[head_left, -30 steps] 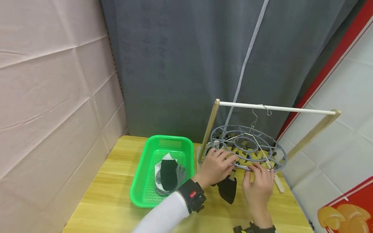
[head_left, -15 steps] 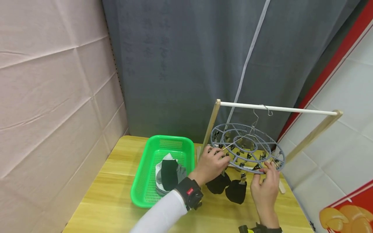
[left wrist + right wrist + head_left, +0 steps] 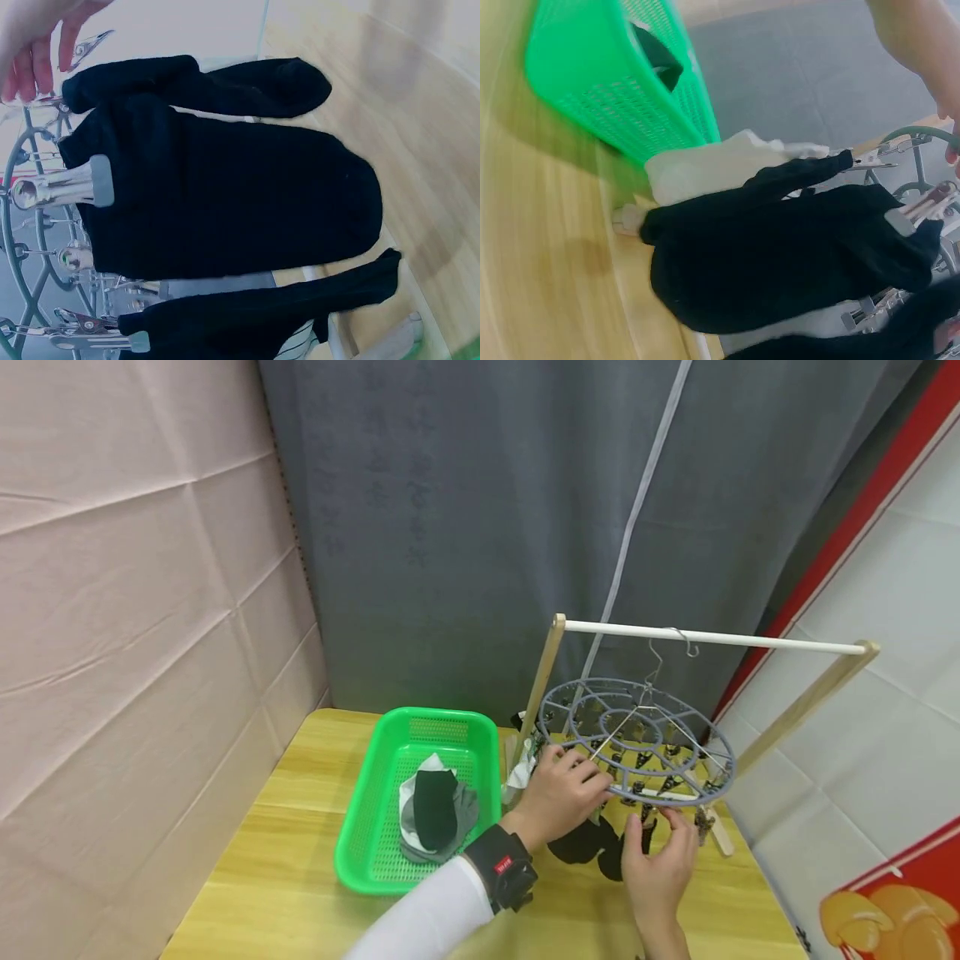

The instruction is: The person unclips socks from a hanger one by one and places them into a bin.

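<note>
A round grey clip hanger (image 3: 716,735) hangs by a hook from the rail. My left hand (image 3: 564,795) has its fingers curled over the hanger's near left rim. My right hand (image 3: 660,868) is just under the near rim, thumb and fingers spread apart on either side of a metal clip (image 3: 648,812). In the left wrist view a black sock (image 3: 247,195) hangs from a clip, with other black socks beside it. The right wrist view shows a black sock (image 3: 780,255) next to a white sock (image 3: 705,169), both hanging near the green basket.
A green perforated basket (image 3: 360,810) on the wooden table (image 3: 270,860) holds white, grey and black socks (image 3: 435,810). The rail (image 3: 720,639) is white with wooden side legs (image 3: 810,697). A grey curtain (image 3: 450,543) hangs behind.
The hanger has swung and turned a little, shifting the black socks. My right hand has come off the near rim and dropped below it. My left hand has moved slightly right along the rim.
</note>
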Tool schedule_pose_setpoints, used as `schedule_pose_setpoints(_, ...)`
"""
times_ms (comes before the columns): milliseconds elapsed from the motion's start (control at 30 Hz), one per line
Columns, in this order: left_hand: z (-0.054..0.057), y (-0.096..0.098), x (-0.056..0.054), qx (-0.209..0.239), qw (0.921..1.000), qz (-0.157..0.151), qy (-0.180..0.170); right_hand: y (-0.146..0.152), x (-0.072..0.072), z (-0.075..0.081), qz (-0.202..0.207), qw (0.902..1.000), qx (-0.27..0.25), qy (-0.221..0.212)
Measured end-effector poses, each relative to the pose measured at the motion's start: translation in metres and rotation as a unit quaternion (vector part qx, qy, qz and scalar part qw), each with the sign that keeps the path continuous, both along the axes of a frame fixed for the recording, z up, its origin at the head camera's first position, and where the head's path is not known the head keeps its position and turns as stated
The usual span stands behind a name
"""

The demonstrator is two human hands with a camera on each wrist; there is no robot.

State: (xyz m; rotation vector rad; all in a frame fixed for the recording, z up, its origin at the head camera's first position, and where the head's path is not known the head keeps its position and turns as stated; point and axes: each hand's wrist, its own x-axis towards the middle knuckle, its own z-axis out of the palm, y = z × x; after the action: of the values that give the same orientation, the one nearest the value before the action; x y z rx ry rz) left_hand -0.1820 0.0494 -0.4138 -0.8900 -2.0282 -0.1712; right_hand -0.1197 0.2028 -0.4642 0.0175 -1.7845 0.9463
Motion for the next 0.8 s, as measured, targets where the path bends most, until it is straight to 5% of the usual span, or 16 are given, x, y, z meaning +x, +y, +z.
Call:
schedule_pose_setpoints(233, -0.001, 0.005, 0.0, -0.011, 0.9999, 0.005, 0.002, 0.004, -0.005, 0.006, 0.013, 0.9796, -0.148, -0.136)
schedule_pose_setpoints(567, -0.001, 0.006, 0.0, -0.005, 1.0, 0.001, -0.006, 0.015, -0.006, 0.002, 0.055, 0.9602, -0.173, -0.212)
schedule_pose_setpoints(700, -0.001, 0.006, 0.001, -0.004, 0.9997, -0.003, -0.024, 0.015, 0.001, -0.001, 0.121, 0.9385, -0.231, -0.226)
schedule_pose_setpoints(800, -0.002, 0.005, 0.002, -0.006, 0.9994, -0.003, -0.034, 0.01, 0.008, 0.002, 0.194, 0.9102, -0.294, -0.218)
